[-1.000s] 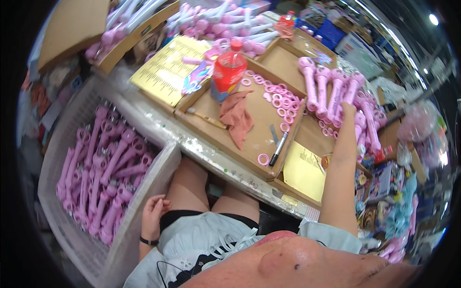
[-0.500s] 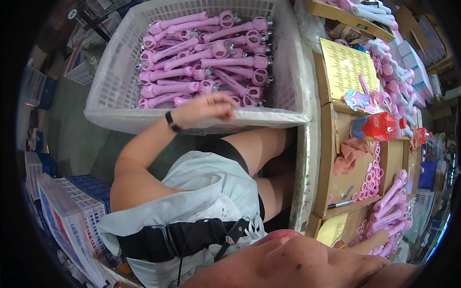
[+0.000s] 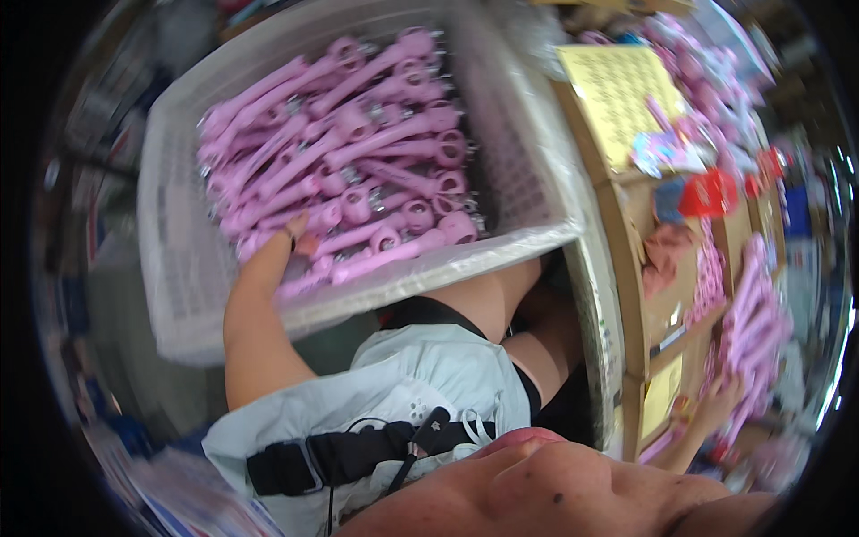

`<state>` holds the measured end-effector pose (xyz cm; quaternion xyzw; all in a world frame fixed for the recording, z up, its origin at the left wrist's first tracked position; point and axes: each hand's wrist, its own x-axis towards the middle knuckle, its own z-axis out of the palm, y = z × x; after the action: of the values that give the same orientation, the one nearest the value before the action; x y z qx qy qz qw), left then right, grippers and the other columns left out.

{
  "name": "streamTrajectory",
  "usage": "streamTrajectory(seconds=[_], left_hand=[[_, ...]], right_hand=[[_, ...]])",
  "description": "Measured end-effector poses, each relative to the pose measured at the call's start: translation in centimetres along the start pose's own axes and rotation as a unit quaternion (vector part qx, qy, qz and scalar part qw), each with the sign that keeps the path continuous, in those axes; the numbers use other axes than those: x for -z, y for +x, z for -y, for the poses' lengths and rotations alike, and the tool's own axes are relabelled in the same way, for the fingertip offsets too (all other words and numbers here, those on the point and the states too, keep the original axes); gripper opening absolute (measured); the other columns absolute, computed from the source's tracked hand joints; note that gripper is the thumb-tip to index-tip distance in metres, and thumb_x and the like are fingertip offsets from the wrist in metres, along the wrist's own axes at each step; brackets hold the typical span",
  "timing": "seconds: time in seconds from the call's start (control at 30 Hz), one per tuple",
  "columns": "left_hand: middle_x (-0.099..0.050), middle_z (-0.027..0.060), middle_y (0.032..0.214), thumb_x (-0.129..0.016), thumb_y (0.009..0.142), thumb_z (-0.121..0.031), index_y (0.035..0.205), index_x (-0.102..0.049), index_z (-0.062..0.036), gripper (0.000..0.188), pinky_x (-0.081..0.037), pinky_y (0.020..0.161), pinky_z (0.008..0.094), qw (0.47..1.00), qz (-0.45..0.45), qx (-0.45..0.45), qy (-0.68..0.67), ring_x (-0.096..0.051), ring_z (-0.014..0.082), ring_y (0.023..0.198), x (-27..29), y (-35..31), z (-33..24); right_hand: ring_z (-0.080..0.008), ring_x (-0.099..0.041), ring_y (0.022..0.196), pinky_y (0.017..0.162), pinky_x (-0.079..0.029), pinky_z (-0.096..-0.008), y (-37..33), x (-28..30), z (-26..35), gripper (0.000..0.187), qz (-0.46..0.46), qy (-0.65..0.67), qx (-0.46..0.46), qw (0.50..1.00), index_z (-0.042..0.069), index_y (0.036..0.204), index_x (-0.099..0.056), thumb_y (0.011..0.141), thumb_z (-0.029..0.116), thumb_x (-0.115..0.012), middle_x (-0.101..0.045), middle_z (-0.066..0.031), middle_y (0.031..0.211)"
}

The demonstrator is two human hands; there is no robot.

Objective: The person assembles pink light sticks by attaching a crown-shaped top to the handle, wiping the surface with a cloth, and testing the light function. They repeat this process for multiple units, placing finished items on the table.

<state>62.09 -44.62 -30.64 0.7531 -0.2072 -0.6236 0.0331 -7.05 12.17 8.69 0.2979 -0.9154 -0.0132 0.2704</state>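
Observation:
Inside the white mesh crate (image 3: 528, 242) lie many pink plastic wands (image 3: 385, 157) with round, ring-like heads and small silvery parts. My left hand (image 3: 302, 234), with a dark band at its wrist, reaches down among the wands at the crate's near left. Blur and the wands around its fingers hide whether it grips one. On the right, my right hand (image 3: 718, 400) is against a pile of pink wand-shaped pieces (image 3: 756, 331) on the workbench. Its fingers are small and smeared, so their hold does not show.
Cardboard trays (image 3: 626, 268) on the bench hold pink rings (image 3: 707, 277), a peach cloth (image 3: 667, 255) and a red-labelled bottle (image 3: 711, 192). A yellow printed sheet (image 3: 622, 98) lies behind them. The crate's plastic-covered rim stands over my lap.
My left hand has gone from above the crate's near rim down among the wands at left. My right hand has come further into view over the pink pile. The whole view has turned.

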Motion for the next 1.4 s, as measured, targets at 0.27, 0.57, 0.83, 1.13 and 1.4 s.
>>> streamTrajectory(seconds=[0.27, 0.57, 0.83, 1.13, 1.4], left_hand=[[-0.055, 0.0117, 0.112, -0.054, 0.078, -0.056, 0.118, -0.050, -0.0098, 0.061, -0.047, 0.082, 0.0493, 0.982, -0.013, -0.167, -0.083, -0.055, 0.0329, 0.099, 3.4, -1.1, 0.8], [-0.054, 0.0186, 0.108, -0.056, 0.081, -0.004, 0.120, -0.043, -0.0049, 0.041, -0.054, 0.072, 0.0339, 0.787, 0.126, -0.294, -0.527, -0.058, 0.0262, 0.085, 4.7, -30.3, -0.7], [-0.049, 0.0160, 0.118, -0.058, 0.079, 0.005, 0.141, -0.022, -0.0091, 0.073, -0.050, 0.065, 0.0243, 0.759, 0.054, -0.644, -0.085, -0.057, 0.0161, 0.079, -12.7, -42.5, 2.8], [-0.044, 0.0108, 0.128, -0.063, 0.072, -0.001, 0.141, -0.021, 0.0003, 0.080, -0.038, 0.094, 0.0284, 0.623, 0.459, -0.588, 0.236, -0.046, 0.0158, 0.113, -28.0, -44.1, 4.2], [-0.042, 0.0205, 0.129, -0.059, 0.075, -0.004, 0.140, -0.018, 0.0018, 0.077, -0.040, 0.093, 0.0355, 0.530, 0.397, -0.679, 0.315, -0.047, 0.0292, 0.116, -32.8, -44.9, 7.8]], right_hand=[[-0.0303, -0.057, 0.099, 0.083, -0.046, -0.0371, 3.4, 0.9, 10.4, 0.018, 0.013, 0.172, 0.090, 0.981, 0.005, 0.097, -0.062, 0.080, 0.011, -0.059, -0.058, -0.0121, 0.108], [-0.0318, -0.059, 0.085, 0.075, -0.048, -0.0406, 6.1, -7.7, 20.6, 0.023, 0.004, 0.286, 0.146, 0.947, 0.005, 0.093, -0.062, 0.080, 0.024, -0.064, -0.060, -0.0149, 0.092], [-0.0149, -0.054, 0.073, 0.069, -0.044, -0.0297, 6.8, -0.6, 15.5, 0.010, -0.181, 0.711, -0.141, 0.664, 0.001, 0.091, -0.057, 0.089, 0.008, -0.050, -0.060, -0.0058, 0.083], [-0.0101, -0.056, 0.070, 0.064, -0.044, -0.0206, -2.3, 2.4, 17.2, 0.007, 0.001, 0.874, -0.207, 0.439, 0.003, 0.086, -0.055, 0.085, 0.009, -0.059, -0.059, -0.0036, 0.080], [-0.0101, -0.054, 0.078, 0.065, -0.044, -0.0215, -6.4, 5.4, 29.4, 0.025, -0.100, 0.761, -0.246, 0.592, 0.001, 0.101, -0.055, 0.081, 0.010, -0.067, -0.057, -0.0022, 0.088]])
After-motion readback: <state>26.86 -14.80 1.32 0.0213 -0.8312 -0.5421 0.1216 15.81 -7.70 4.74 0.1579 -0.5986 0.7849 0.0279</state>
